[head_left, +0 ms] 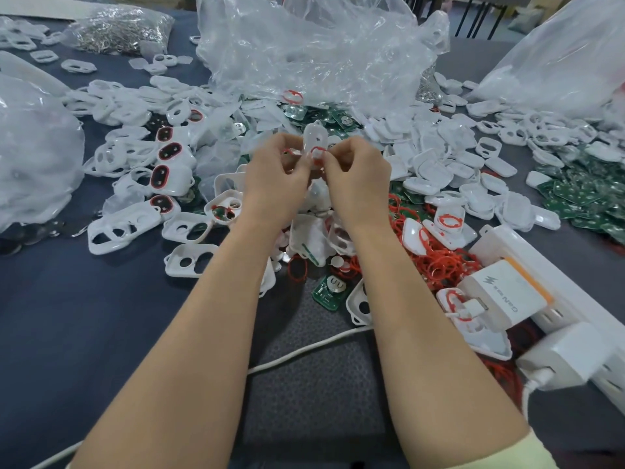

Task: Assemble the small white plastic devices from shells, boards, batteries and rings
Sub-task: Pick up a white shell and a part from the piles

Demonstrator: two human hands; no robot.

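Note:
Both hands are raised above the middle of the table and hold one small white shell point(315, 138) upright between them. My left hand point(278, 177) grips its left side with curled fingers. My right hand point(355, 179) pinches a red ring point(318, 151) against the shell's lower part. Several finished white devices with dark red-rimmed windows point(168, 151) lie in a row at the left. Loose white shells point(115, 228), green boards point(329, 290) and red rings point(436, 262) are heaped around the hands.
Crumpled clear plastic bags point(314, 49) stand behind the pile, with more at the left point(33, 147) and right point(568, 62). A white power strip with chargers point(507, 292) lies at the right; its white cable point(304, 350) crosses the dark mat. A bag of metal parts point(118, 32) lies far left.

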